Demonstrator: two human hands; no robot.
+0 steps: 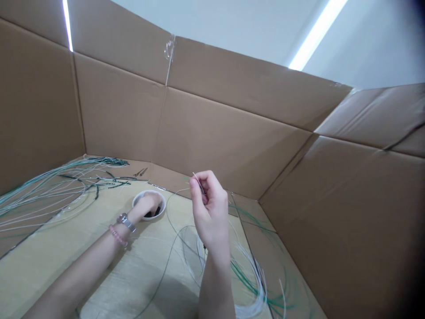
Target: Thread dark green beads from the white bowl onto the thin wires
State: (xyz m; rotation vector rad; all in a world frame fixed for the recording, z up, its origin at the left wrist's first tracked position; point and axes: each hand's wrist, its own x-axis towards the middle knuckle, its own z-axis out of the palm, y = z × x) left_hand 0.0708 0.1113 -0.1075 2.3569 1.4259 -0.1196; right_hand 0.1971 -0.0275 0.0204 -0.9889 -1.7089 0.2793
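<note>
My left hand (pixel 151 203) reaches down into a small white bowl (pixel 164 212) that holds something black. Its fingers are hidden inside the bowl, so whether they grip anything cannot be made out. A watch (pixel 126 221) and a pink beaded bracelet (pixel 117 235) circle that wrist. Raised at the middle, my right hand (pixel 210 206) is closed in a pinch, thumb against fingers, on a thin white wire (pixel 195 176) whose tip pokes up above the thumb. Below this hand, loose thin wires run across the yellowish table surface (pixel 133 270).
White and green wires (pixel 59 175), some with dark beaded-looking ends, spread at the left. Pliers-like tools (pixel 141 172) lie at the back. Coiled white and green wires (pixel 254 283) lie at the right front. Tall cardboard walls (pixel 212 119) enclose the work area.
</note>
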